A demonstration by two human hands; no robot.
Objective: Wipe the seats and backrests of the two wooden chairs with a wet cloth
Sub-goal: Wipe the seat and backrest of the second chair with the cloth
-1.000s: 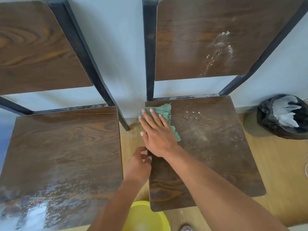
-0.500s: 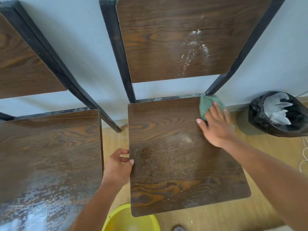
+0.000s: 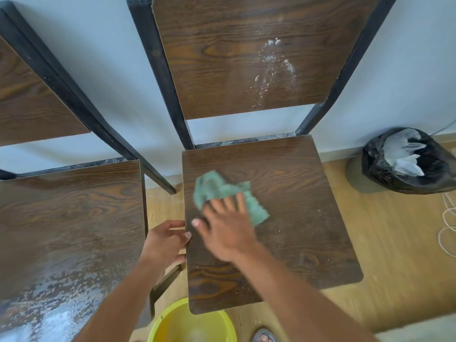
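Two dark wooden chairs on black metal frames stand side by side against a pale wall. My right hand [image 3: 227, 228] lies flat on a green cloth [image 3: 214, 188], pressing it onto the left-middle of the right chair's seat [image 3: 308, 218]; the cloth is motion-blurred. My left hand [image 3: 165, 243] grips that seat's left edge. White powdery marks streak the right chair's backrest [image 3: 222, 58]. A few specks remain on the seat. The left chair's seat [image 3: 69, 230] glistens wet near its front. Its backrest [image 3: 29, 102] is at the far left.
A yellow basin [image 3: 197, 327] sits on the wooden floor below the right seat's front edge. A black-bagged bin [image 3: 407, 164] holding white paper stands at the right by the wall. A pale cord [image 3: 446, 230] coils on the floor. A sandalled foot [image 3: 264, 338] shows at the bottom.
My right hand swept the cloth from the seat's back-left corner to its back-right corner, then back to the left-middle. The white dust on the seat has thinned. My left hand stays on the left edge.
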